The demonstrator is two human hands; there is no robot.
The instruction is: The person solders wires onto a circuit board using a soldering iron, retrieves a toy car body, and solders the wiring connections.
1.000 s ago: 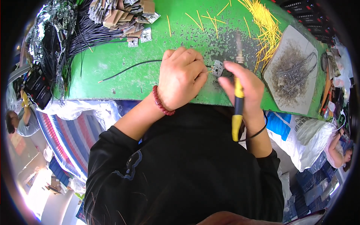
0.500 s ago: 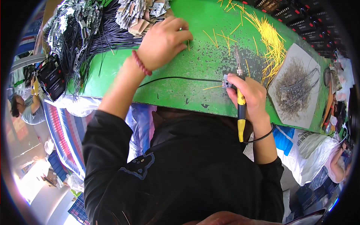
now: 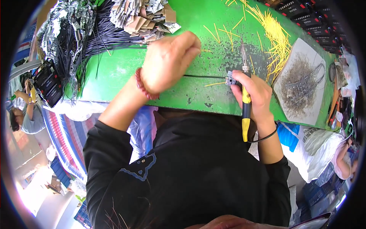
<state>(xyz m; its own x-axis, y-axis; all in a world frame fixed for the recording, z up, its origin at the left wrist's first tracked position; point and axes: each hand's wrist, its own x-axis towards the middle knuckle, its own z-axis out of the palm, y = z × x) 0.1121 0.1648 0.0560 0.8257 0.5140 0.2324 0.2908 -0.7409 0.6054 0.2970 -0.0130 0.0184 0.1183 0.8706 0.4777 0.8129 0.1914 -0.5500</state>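
My right hand (image 3: 257,95) is closed around a soldering iron (image 3: 246,108) with a yellow and black handle, its metal tip pointing away from me. Against that hand's thumb and fingers sits a small circuit board (image 3: 230,78). A black wire (image 3: 206,76) runs left from the board and passes behind my left wrist. One short yellow wire (image 3: 214,84) sticks out beside the board. My left hand (image 3: 167,63), with a red braided bracelet on its wrist, hovers over the green table (image 3: 126,68). Its fingers are curled in a pinch; whatever they hold is hidden.
Many yellow wires (image 3: 275,36) lie scattered at the far right. Near them is a pale board (image 3: 284,91) covered with dark residue and wire scraps. Stacked circuit boards (image 3: 141,23) and bundled black wires (image 3: 108,42) fill the far left. Other people work at both sides.
My left hand has come nearer to me and slightly right, its wrist turning. The right hand keeps its hold on the soldering iron and small circuit board, nearly still.
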